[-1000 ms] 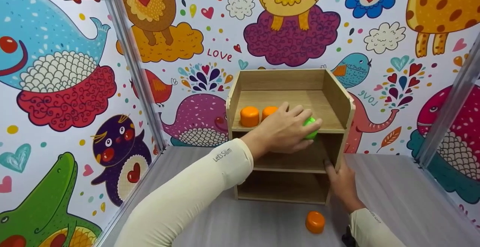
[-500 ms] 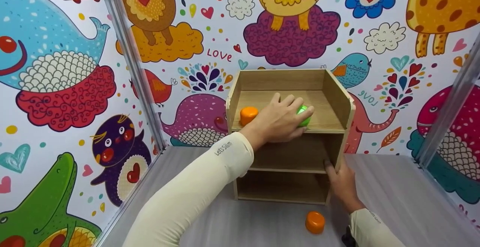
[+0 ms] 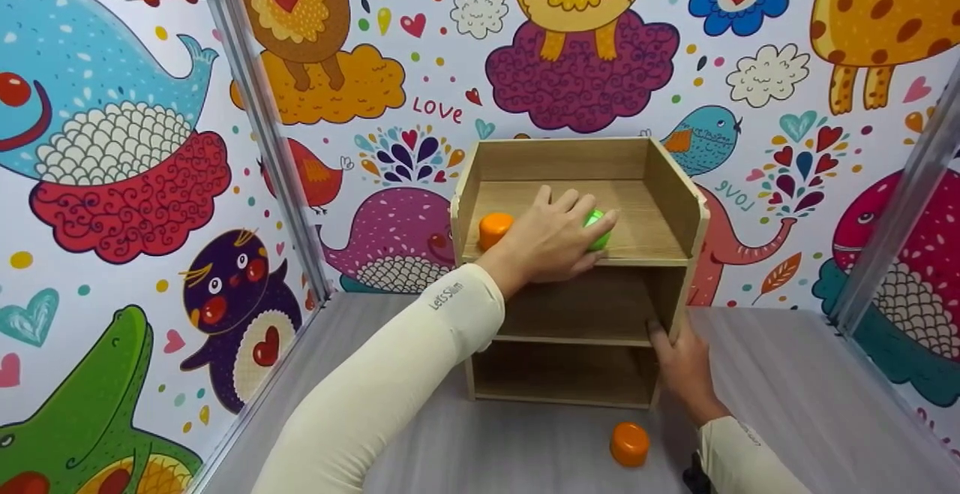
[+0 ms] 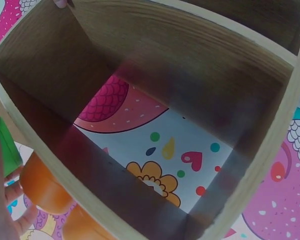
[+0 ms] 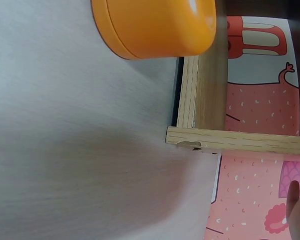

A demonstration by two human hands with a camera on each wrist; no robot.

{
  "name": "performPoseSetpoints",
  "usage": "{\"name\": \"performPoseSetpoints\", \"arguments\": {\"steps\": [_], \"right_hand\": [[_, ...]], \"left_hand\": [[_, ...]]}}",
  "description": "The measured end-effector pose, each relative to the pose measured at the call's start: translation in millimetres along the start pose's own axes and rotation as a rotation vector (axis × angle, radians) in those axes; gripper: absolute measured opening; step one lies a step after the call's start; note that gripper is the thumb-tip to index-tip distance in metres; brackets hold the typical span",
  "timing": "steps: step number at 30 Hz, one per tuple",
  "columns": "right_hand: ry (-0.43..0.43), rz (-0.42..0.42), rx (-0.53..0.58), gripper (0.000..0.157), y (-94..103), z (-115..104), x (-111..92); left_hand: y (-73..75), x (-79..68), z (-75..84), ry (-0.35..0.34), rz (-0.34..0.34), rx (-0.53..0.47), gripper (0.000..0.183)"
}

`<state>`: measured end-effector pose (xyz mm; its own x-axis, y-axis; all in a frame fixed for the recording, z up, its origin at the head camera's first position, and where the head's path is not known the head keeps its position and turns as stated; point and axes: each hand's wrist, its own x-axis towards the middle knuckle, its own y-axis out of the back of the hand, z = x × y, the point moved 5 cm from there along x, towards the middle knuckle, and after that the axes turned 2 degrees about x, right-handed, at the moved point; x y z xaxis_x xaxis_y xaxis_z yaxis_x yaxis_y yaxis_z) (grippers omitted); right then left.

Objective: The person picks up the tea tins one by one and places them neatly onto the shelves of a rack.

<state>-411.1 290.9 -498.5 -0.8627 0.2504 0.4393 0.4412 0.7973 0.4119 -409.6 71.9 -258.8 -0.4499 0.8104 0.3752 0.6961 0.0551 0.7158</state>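
My left hand (image 3: 556, 237) holds a green rounded cylinder (image 3: 598, 230) at the top level of a small wooden shelf unit (image 3: 630, 201). One orange rounded cylinder (image 3: 495, 231) stands left of that hand, near the front edge. A second orange cylinder is hidden behind the hand in the head view; in the left wrist view two orange cylinders (image 4: 44, 184) show beside the green one (image 4: 7, 150). Lower down, my right hand (image 3: 686, 366) grips the unit's right side panel, thumb on the inner face.
Another orange cylinder (image 3: 629, 444) sits on the grey tabletop (image 3: 420, 434) before the unit, close to its lower front corner in the right wrist view. The unit has two open levels below its top. Cartoon-printed walls (image 3: 420, 21) with metal posts (image 3: 262, 118) enclose the table.
My left hand has carried the green cylinder leftward and slightly back, from over the front edge to above the top level, covering the second orange cylinder. The right hand has stayed put.
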Motion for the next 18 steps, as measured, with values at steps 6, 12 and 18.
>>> {"name": "performPoseSetpoints", "arguments": {"steps": [6,12,18], "right_hand": [[-0.013,-0.009,0.006,0.061,0.0,-0.4,-1.4],[-0.021,-0.019,0.015,0.062,-0.2,-0.4,-2.1],[-0.017,-0.005,0.018,0.06,0.4,-3.5,-2.1]], "left_hand": [[-4.0,-2.3,0.6,-0.003,0.0,0.005,0.052],[-6.5,-1.6,1.2,0.0,-0.011,0.002,0.052],[-7.1,-0.6,1.1,0.012,-0.024,-0.008,0.054]]}}
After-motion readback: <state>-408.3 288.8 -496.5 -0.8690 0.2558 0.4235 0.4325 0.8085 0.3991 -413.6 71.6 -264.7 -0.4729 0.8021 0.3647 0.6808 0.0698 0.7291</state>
